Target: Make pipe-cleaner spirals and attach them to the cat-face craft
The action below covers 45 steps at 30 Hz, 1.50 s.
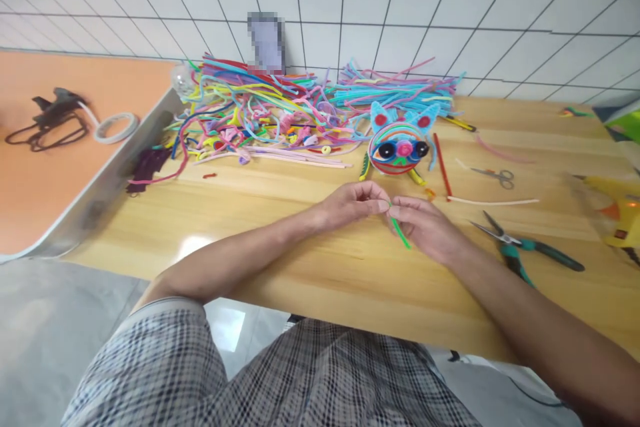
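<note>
Between the fingertips of both hands is a short green pipe cleaner (401,235), its free end hanging down below them. My left hand (354,205) pinches it at the top, and my right hand (421,221) pinches it just beside, so the fingertips nearly meet. What the fingers cover of the stem is hidden. Just beyond the hands stands a colourful animal figure (403,152) made of pipe cleaners, with blue ears, dark round eyes, a pink nose and yellow-green legs.
Heaped pipe cleaners (270,107) lie at the back, with a blue bundle (400,93) beside them. To the right are pliers (509,239), small scissors (495,177), a red stem (442,167), a white stem (493,201) and a yellow glue gun (615,207). Tape (116,128) lies far left.
</note>
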Each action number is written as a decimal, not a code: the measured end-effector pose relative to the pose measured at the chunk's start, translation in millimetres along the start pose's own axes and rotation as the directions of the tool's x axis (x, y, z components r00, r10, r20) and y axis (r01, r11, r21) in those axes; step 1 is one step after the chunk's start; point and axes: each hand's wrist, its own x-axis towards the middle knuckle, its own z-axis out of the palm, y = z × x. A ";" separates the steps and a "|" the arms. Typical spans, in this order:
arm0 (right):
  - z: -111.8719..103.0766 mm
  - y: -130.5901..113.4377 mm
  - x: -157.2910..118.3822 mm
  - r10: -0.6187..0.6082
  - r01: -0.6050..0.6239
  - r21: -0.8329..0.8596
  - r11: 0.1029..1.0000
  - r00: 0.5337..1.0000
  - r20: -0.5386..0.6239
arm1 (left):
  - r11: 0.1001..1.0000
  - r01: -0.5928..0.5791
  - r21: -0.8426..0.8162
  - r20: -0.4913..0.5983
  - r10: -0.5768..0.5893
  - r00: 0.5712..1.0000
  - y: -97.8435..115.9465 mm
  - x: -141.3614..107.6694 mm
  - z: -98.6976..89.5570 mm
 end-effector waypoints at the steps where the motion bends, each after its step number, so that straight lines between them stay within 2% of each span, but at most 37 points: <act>1: -1.4 -2.6 -0.4 0.023 -0.023 -0.010 1.000 1.000 0.019 | 0.999 -0.017 0.031 0.027 0.016 1.000 2.5 0.5 -2.1; 3: -3.4 -6.4 -1.4 0.053 -0.051 -0.036 0.998 0.997 0.049 | 0.998 -0.037 0.052 0.055 0.034 0.998 5.7 0.3 -3.8; 6: -3.8 -7.2 -2.5 0.043 -0.040 -0.059 0.997 0.998 0.051 | 1.000 0.000 0.023 0.017 0.000 1.000 3.9 -2.0 -1.4; 10: 0.2 -0.9 -2.1 -0.032 0.034 -0.075 0.997 0.999 0.024 | 0.980 0.084 -0.178 -0.077 -0.099 0.992 -9.3 -7.1 10.3; 13: 4.3 5.3 -0.2 -0.069 0.069 -0.067 0.995 0.998 0.000 | 0.943 0.078 -0.323 -0.141 -0.129 0.981 -19.8 -11.4 21.8; 15: 5.9 7.7 1.0 -0.078 0.077 -0.053 0.996 0.997 -0.013 | 0.934 0.060 -0.352 -0.176 -0.129 0.976 -23.3 -12.5 25.5; 17: 6.0 7.2 1.2 -0.066 0.066 -0.036 0.997 0.998 -0.014 | 0.947 0.053 -0.318 -0.173 -0.113 0.979 -22.5 -10.9 23.2; 20: 3.2 1.4 -0.4 -0.027 0.027 -0.010 1.000 1.000 -0.008 | 0.991 0.028 -0.135 -0.088 -0.040 0.995 -14.3 -4.3 10.7; 22: 0.5 -3.6 -1.9 0.001 -0.001 -0.013 1.000 1.000 -0.005 | 0.999 -0.033 0.013 -0.027 0.033 0.999 -7.7 0.3 1.6; 24: -1.6 -7.4 -2.9 0.022 -0.022 -0.029 0.999 1.000 -0.004 | 0.991 -0.098 0.091 0.010 0.097 0.995 -3.3 3.3 -4.1; 27: -1.4 -8.9 -3.4 0.034 -0.035 -0.044 0.998 0.999 -0.007 | 0.984 -0.148 0.100 0.011 0.148 0.989 -2.9 3.3 -4.4; 29: 1.5 -6.8 -3.4 0.027 -0.027 -0.032 0.999 1.000 -0.015 | 0.986 -0.150 0.078 -0.028 0.153 0.988 -6.3 0.6 0.1; 31: 5.8 -3.0 -3.5 0.017 -0.017 -0.011 1.000 1.000 -0.021 | 0.995 -0.099 0.009 -0.088 0.100 0.991 -11.7 -3.4 7.0; 34: 11.3 2.9 -3.7 0.008 -0.008 0.015 1.000 0.999 -0.034 | 0.979 0.013 -0.204 -0.167 -0.048 0.985 -20.2 -9.7 18.0; 37: 11.5 3.9 -4.0 0.010 -0.008 0.039 0.999 0.999 -0.048 | 0.943 0.057 -0.329 -0.151 -0.112 0.982 -22.4 -11.4 21.8; 39: 8.6 0.8 -4.4 0.028 -0.026 0.052 0.998 0.999 -0.043 | 0.956 0.060 -0.286 -0.101 -0.093 0.991 -18.6 -8.8 17.9; 45: -0.3 -10.6 -6.5 0.056 -0.056 0.035 0.998 0.998 0.007 | 1.000 -0.017 0.010 0.009 0.017 1.000 -5.0 1.8 -0.8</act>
